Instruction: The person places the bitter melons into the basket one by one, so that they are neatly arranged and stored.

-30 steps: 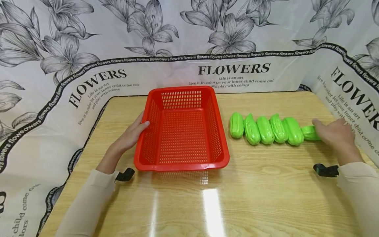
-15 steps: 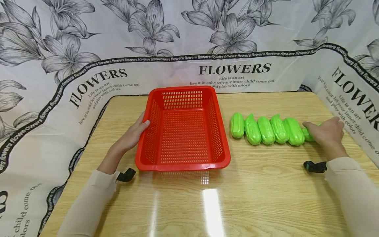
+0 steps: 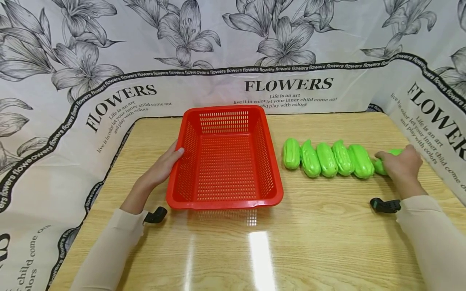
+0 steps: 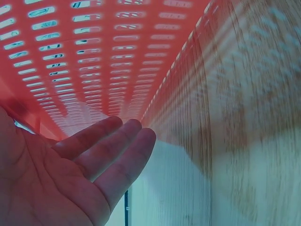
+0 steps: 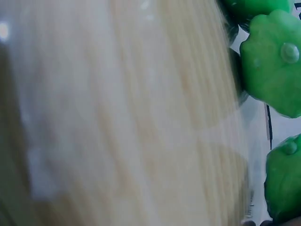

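A red perforated plastic basket (image 3: 225, 204) stands on the table. My left hand (image 3: 164, 163) holds its left side, thumb over the rim; in the left wrist view my extended fingers (image 4: 127, 157) lie along the slotted outer wall. At the right, my right hand (image 3: 402, 163) grips a glossy ridged green gourd (image 3: 380, 167), which slants away from me and is partly hidden by the hand. A row of several similar gourds (image 3: 327, 159) lies just left of it. In the right wrist view, a lobed gourd end (image 5: 273, 63) shows a small nub; most of my right hand is out of frame.
The table (image 3: 320, 238) has a glossy wood-grain top. A white floral cloth (image 3: 204, 87) rises behind it and at both sides. Black wrist devices (image 3: 155, 215) are worn at both cuffs.
My right hand has moved left, toward the row. The gourd in it has turned from lying sideways to slanting away from me. The left hand and the basket stay in place.
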A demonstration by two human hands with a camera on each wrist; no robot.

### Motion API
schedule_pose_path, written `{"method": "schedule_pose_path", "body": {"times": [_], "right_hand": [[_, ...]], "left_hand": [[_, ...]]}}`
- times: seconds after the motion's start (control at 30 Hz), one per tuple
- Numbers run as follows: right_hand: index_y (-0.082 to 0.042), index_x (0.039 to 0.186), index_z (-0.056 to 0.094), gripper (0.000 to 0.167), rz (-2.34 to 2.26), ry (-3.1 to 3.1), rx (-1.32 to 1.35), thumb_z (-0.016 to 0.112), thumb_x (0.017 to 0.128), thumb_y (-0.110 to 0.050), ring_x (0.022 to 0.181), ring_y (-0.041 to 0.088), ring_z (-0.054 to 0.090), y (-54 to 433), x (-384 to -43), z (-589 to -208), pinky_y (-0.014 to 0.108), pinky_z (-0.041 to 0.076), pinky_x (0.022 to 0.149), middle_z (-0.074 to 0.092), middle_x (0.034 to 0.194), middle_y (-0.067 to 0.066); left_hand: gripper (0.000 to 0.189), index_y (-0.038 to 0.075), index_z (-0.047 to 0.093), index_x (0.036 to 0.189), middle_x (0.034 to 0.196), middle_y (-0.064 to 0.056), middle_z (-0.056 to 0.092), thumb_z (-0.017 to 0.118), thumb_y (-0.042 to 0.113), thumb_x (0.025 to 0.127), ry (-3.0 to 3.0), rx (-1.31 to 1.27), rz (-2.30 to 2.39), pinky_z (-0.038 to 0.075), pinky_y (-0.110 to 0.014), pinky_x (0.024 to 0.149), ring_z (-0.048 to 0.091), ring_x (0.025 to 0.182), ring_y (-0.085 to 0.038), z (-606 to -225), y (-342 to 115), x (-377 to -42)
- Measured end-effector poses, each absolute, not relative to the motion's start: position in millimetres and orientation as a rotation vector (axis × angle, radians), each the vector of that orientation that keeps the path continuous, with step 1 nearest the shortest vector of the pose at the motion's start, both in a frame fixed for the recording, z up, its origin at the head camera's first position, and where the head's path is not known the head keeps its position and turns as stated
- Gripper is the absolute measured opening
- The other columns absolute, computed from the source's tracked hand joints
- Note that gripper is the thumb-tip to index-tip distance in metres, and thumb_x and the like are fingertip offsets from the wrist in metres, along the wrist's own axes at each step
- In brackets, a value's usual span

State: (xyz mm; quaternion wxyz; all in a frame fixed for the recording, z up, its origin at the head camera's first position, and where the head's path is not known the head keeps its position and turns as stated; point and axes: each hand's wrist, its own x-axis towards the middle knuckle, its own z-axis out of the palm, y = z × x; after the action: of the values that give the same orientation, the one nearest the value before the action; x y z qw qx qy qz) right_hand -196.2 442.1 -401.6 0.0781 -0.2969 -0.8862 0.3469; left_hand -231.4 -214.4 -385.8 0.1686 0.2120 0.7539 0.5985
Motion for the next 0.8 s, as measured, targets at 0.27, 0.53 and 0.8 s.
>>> {"method": "schedule_pose_path", "body": {"times": [0.27, 0.53, 0.8], "right_hand": [[-0.012, 0.163, 0.019, 0.091, 1.206, -2.449, -0.959, 0.071, 0.091, -0.032, 0.135, 0.023, 0.034, 435, -201, -389, 0.036, 0.034, 0.119, 0.027, 0.161, 0.014], [-0.025, 0.159, 0.034, 0.085, 1.498, -2.177, -0.801, 0.075, 0.086, -0.011, 0.114, -0.004, 0.042, 403, -218, -353, 0.012, 0.047, 0.096, 0.037, 0.153, -0.010], [-0.006, 0.155, 0.039, 0.086, 1.980, -1.828, -0.424, 0.071, 0.079, 0.019, 0.105, 0.007, 0.052, 359, -229, -324, 0.013, 0.057, 0.072, 0.045, 0.122, -0.004]], "left_hand": [[0.060, 0.022, -0.001, 0.165, 0.144, -0.032, 0.041, 0.027, 0.035, 0.113, 2.122, 0.603, 1.707, 0.062, -0.048, 0.082, 0.058, 0.117, -0.052, -386, -213, -232], [0.060, 0.018, 0.001, 0.164, 0.140, -0.035, 0.043, 0.027, 0.033, 0.113, 2.135, 0.586, 1.720, 0.062, -0.044, 0.082, 0.059, 0.116, -0.051, -385, -216, -231], [0.061, 0.018, 0.003, 0.164, 0.139, -0.035, 0.045, 0.028, 0.037, 0.112, 2.117, 0.595, 1.724, 0.062, -0.046, 0.082, 0.060, 0.115, -0.051, -389, -213, -232]]}}
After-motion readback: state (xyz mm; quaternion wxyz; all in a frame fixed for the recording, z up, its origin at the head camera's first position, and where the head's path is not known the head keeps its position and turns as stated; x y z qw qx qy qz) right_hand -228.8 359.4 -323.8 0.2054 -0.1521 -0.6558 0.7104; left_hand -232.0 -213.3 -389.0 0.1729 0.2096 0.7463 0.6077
